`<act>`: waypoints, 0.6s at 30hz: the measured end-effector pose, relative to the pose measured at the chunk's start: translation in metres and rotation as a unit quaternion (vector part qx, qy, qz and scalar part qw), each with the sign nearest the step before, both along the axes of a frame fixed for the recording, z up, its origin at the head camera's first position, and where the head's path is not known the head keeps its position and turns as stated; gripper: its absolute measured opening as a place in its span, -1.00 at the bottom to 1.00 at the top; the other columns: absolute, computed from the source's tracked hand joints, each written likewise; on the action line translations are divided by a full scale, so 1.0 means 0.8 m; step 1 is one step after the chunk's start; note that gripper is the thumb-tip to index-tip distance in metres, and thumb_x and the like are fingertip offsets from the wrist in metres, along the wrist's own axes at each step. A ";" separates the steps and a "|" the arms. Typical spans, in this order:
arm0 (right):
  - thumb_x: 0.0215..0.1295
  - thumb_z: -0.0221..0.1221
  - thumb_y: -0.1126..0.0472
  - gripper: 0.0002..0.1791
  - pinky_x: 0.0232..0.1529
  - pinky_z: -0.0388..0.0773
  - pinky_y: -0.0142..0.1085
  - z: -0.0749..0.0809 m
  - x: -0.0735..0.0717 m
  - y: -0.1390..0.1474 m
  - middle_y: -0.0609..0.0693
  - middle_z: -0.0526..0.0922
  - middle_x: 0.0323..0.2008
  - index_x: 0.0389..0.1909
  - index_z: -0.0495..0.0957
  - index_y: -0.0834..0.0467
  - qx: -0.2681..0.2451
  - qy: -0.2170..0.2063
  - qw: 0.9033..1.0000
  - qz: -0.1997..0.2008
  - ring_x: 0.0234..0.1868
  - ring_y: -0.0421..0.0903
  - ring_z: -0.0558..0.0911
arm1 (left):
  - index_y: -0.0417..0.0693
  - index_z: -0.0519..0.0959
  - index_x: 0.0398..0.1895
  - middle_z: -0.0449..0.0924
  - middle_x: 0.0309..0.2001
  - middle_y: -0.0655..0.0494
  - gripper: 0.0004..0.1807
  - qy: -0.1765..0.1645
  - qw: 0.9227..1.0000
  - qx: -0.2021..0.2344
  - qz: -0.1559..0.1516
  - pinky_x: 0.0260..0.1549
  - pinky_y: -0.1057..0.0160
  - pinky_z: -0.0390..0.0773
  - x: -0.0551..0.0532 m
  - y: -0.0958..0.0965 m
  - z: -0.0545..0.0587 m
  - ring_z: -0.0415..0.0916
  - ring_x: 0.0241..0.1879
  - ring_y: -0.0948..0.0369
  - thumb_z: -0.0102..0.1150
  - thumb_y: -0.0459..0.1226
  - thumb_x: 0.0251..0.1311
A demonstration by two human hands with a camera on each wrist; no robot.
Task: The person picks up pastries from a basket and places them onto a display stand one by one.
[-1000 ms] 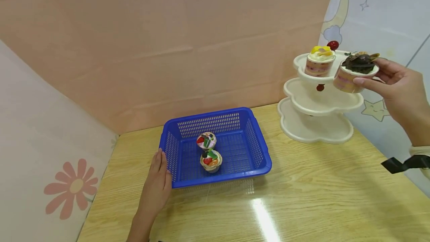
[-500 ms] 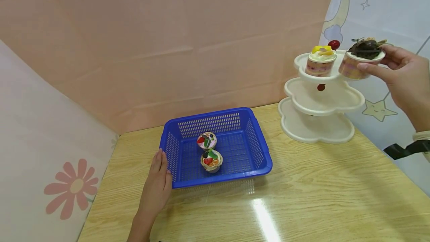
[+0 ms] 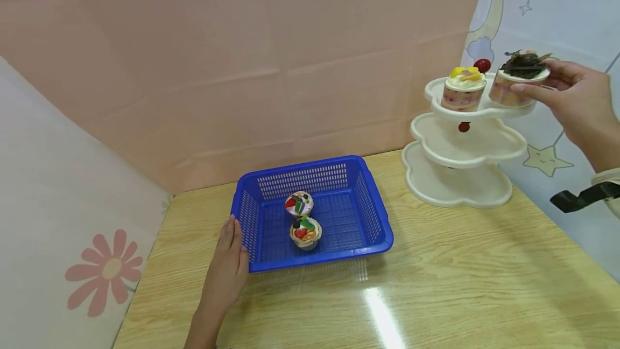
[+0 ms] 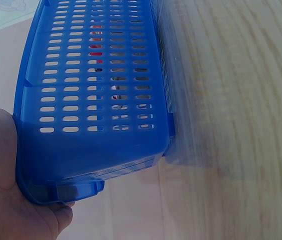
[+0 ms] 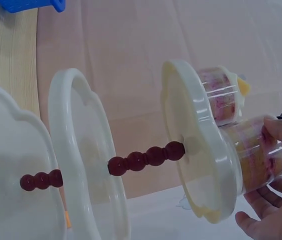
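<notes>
In the head view my right hand (image 3: pixel 581 98) holds a chocolate-topped dessert cup (image 3: pixel 523 77) between thumb and fingers, its base right at the right side of the top tier (image 3: pixel 508 111) of a cream tiered stand. The right wrist view shows the cup's layered clear side (image 5: pixel 256 155) against that tier. Beside it stands a second dessert cup (image 3: pixel 462 90) with yellow fruit topping. My left hand (image 3: pixel 225 265) lies with straight fingers along the left rim of a blue basket (image 3: pixel 319 257). Inside sit two cupcakes, one pink-topped (image 3: pixel 298 203) and one with strawberry and green topping (image 3: pixel 306 232).
The stand's middle tier (image 3: pixel 472 147) and bottom tier (image 3: pixel 455 185) lie below the cups, joined by a red beaded post (image 5: pixel 146 157). A red ball (image 3: pixel 482 65) tops it. Basket and stand rest on a wooden table (image 3: pixel 436 273) against a peach backdrop (image 3: pixel 290 69).
My right hand has moved the chocolate-topped cup back from in front of the stand's top tier onto its right side, the cup now more upright. The left hand stays at the basket.
</notes>
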State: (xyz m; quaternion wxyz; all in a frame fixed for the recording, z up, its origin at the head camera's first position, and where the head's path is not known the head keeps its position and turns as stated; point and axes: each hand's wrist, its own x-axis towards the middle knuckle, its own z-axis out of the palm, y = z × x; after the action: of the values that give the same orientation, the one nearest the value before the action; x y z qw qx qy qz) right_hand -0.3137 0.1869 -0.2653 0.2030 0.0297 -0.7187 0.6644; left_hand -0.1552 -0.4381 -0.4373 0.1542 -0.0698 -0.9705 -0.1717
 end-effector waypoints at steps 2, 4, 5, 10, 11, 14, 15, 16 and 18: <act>-0.05 0.38 0.39 -0.28 -0.27 0.43 -0.72 0.000 -0.003 0.001 -0.25 0.64 -0.20 0.23 0.44 0.11 0.001 -0.011 1.000 0.006 -0.25 -0.40 0.62 | -0.31 0.01 0.42 -0.16 0.48 -0.11 -0.41 0.005 1.000 0.001 0.000 0.34 -0.03 0.01 0.001 0.000 0.000 -0.22 0.45 0.01 -0.23 -0.24 0.41; -0.03 0.37 0.40 -0.28 -0.28 0.43 -0.72 -0.001 -0.006 0.001 -0.25 0.64 -0.21 0.24 0.43 0.11 -0.002 -0.018 1.000 0.015 -0.25 -0.40 0.63 | -0.32 0.01 0.42 -0.16 0.48 -0.11 -0.41 0.009 1.000 0.002 -0.001 0.34 -0.03 0.02 0.001 0.000 -0.001 -0.22 0.45 0.01 -0.22 -0.24 0.41; -0.03 0.37 0.42 -0.29 -0.27 0.44 -0.72 -0.001 -0.007 0.001 -0.25 0.65 -0.21 0.24 0.44 0.11 -0.006 -0.018 1.000 0.018 -0.25 -0.40 0.63 | -0.31 0.01 0.42 -0.16 0.48 -0.10 -0.41 0.010 1.000 0.002 -0.001 0.34 -0.02 0.01 0.000 0.000 -0.002 -0.23 0.45 0.02 -0.22 -0.24 0.41; -0.05 0.39 0.39 -0.25 -0.30 0.44 -0.71 -0.003 -0.012 0.004 -0.27 0.66 -0.24 0.25 0.42 0.09 -0.021 -0.031 0.999 0.017 -0.27 -0.43 0.63 | -0.32 0.02 0.42 -0.15 0.48 -0.10 -0.42 0.016 1.000 0.001 -0.001 0.36 0.02 -0.02 0.000 0.000 -0.004 -0.24 0.46 0.05 -0.24 -0.23 0.42; -0.05 0.40 0.37 -0.23 -0.27 0.44 -0.71 -0.004 -0.013 0.004 -0.29 0.64 -0.22 0.27 0.40 0.08 -0.012 -0.036 0.999 0.012 -0.25 -0.45 0.62 | -0.32 0.02 0.42 -0.15 0.48 -0.11 -0.42 0.016 1.000 0.001 -0.002 0.36 0.02 -0.02 0.000 0.000 -0.005 -0.24 0.46 0.05 -0.24 -0.23 0.42; -0.05 0.41 0.29 -0.19 -0.05 0.36 -0.69 -0.008 -0.015 0.007 -0.33 0.60 -0.16 0.31 0.34 0.05 0.020 -0.051 0.999 -0.001 -0.20 -0.48 0.58 | -0.32 0.02 0.42 -0.15 0.48 -0.11 -0.41 0.018 1.000 -0.002 0.000 0.35 0.00 0.00 0.000 0.000 -0.005 -0.24 0.46 0.05 -0.25 -0.22 0.42; -0.04 0.41 0.26 -0.17 0.04 0.30 -0.67 -0.010 -0.016 0.007 -0.34 0.59 -0.12 0.33 0.32 0.03 0.030 -0.056 0.998 -0.006 -0.17 -0.49 0.56 | -0.32 0.02 0.42 -0.14 0.48 -0.12 -0.41 0.019 1.000 -0.003 0.000 0.35 -0.01 0.01 0.000 0.001 -0.006 -0.24 0.46 0.04 -0.25 -0.22 0.42; -0.04 0.41 0.24 -0.16 0.12 0.23 -0.64 -0.011 -0.017 0.008 -0.35 0.57 -0.09 0.34 0.31 0.01 0.037 -0.062 0.997 -0.010 -0.15 -0.50 0.54 | -0.32 0.03 0.42 -0.14 0.48 -0.12 -0.41 0.021 1.000 -0.004 0.000 0.34 -0.01 0.01 0.000 0.001 -0.006 -0.24 0.46 0.04 -0.24 -0.22 0.42; -0.04 0.41 0.20 -0.14 0.21 0.12 -0.59 -0.014 -0.019 0.010 -0.36 0.54 -0.01 0.35 0.28 -0.03 0.049 -0.073 0.996 -0.016 -0.11 -0.51 0.52 | -0.33 0.03 0.41 -0.13 0.47 -0.13 -0.41 0.025 1.000 -0.006 0.000 0.34 -0.02 0.03 0.000 0.001 -0.007 -0.23 0.45 0.04 -0.24 -0.23 0.41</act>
State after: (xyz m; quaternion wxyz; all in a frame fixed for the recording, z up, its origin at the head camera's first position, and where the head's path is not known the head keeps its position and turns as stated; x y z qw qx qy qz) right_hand -0.3290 0.1946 -0.2764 0.1590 -0.0208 -0.7635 0.6257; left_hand -0.1553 -0.4369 -0.4431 0.1778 -0.0748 -0.9674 -0.1641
